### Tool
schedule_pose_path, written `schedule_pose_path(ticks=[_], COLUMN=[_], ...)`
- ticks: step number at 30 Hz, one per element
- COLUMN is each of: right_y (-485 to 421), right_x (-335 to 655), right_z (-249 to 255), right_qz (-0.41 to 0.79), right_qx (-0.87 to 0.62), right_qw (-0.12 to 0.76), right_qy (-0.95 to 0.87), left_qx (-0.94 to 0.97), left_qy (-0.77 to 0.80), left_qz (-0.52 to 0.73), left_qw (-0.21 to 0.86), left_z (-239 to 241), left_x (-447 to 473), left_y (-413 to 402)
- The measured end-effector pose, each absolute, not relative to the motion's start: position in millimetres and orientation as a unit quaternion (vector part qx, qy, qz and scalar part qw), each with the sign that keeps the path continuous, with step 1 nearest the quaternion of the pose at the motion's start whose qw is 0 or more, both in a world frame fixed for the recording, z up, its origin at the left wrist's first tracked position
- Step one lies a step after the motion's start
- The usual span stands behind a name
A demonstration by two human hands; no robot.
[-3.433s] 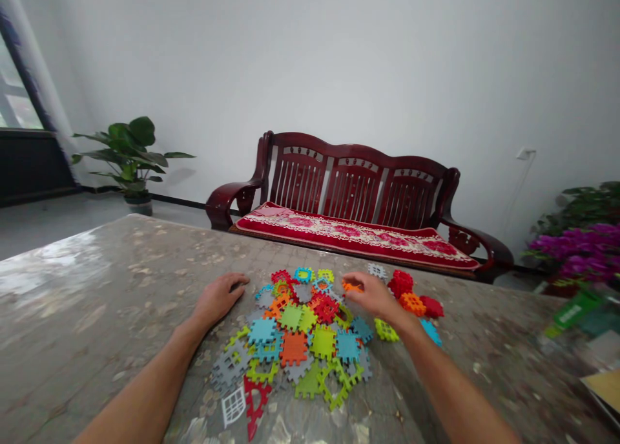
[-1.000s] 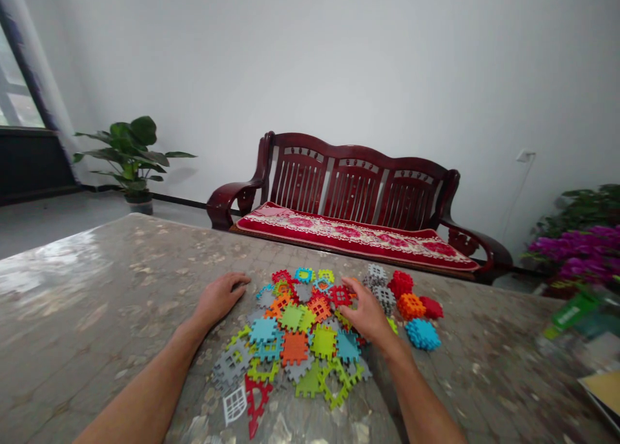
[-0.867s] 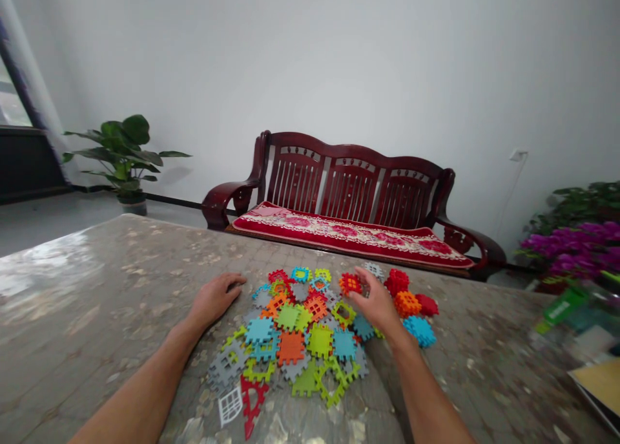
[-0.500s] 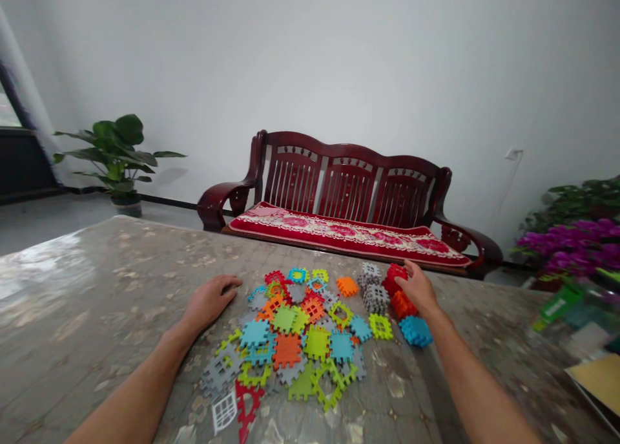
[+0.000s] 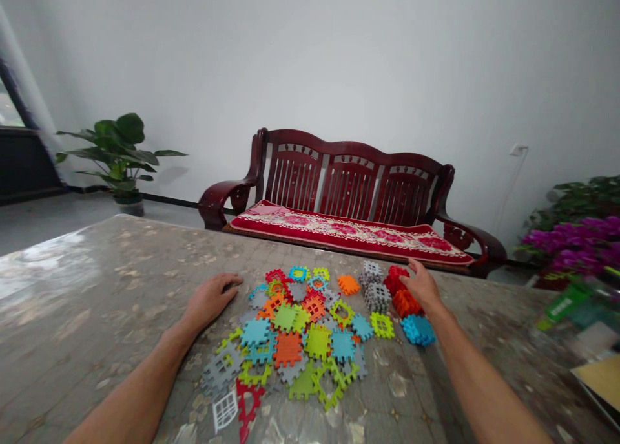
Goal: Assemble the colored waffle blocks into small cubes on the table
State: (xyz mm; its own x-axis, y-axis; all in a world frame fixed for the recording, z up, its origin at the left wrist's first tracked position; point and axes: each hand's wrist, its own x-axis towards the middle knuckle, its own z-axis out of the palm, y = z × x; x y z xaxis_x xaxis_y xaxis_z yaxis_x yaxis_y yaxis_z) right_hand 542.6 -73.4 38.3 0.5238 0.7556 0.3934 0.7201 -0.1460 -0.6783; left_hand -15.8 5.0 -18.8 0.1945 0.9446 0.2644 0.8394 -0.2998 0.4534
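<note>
Flat toy tiles with notched edges lie in a loose pile of lime, blue, orange, grey and red; an orange tile (image 5: pixel 287 349) is in its middle. Left of the pile, my left hand (image 5: pixel 210 300) rests on the table, thumb apart and nothing in it. My right hand (image 5: pixel 423 287) is at the right side of a red tile stack (image 5: pixel 396 277) and an orange tile stack (image 5: pixel 405 303), thumb and fingers apart; whether it touches them I cannot tell. Grey tile stacks (image 5: pixel 378 296) stand left of these, and a blue tile stack (image 5: pixel 418 329) nearer me.
The patterned table (image 5: pixel 121 289) reaches far left. Behind it stands a dark red wooden bench (image 5: pixel 349 179) with a red floral cover. A lone lime window tile (image 5: pixel 382 326) lies near the stacks. Purple flowers (image 5: pixel 576 245) and a green box (image 5: pixel 562 305) are at right.
My right hand has shifted slightly right, a little off the red stack. The left hand and the pile stay put; the view has turned slightly.
</note>
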Motion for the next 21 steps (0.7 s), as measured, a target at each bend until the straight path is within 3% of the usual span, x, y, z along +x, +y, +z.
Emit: schedule_pose_path(ticks=[5,9,14,21], right_y=[-100,-138,-167,-151], right_x=[473,395,341,322], right_z=[47,38,13,-3], right_qz=[0.064,0.137,0.136,0.108], right_qx=[-0.656,-0.621,-0.59,-0.603], right_qw=[0.55,0.493,0.382,0.367], right_qy=[-0.513,-0.594,-0.698,-0.7], left_qx=[0.768,0.769,0.769,0.769], left_qy=[0.581,0.581,0.583,0.582], left_qz=[0.249,0.249,0.244,0.247], left_qw=[0.101,0.096,0.095,0.094], left_z=[-16,-15,-14,-12], left_x=[-13,-13,-12,-10], left_y=[2,1,0,-3])
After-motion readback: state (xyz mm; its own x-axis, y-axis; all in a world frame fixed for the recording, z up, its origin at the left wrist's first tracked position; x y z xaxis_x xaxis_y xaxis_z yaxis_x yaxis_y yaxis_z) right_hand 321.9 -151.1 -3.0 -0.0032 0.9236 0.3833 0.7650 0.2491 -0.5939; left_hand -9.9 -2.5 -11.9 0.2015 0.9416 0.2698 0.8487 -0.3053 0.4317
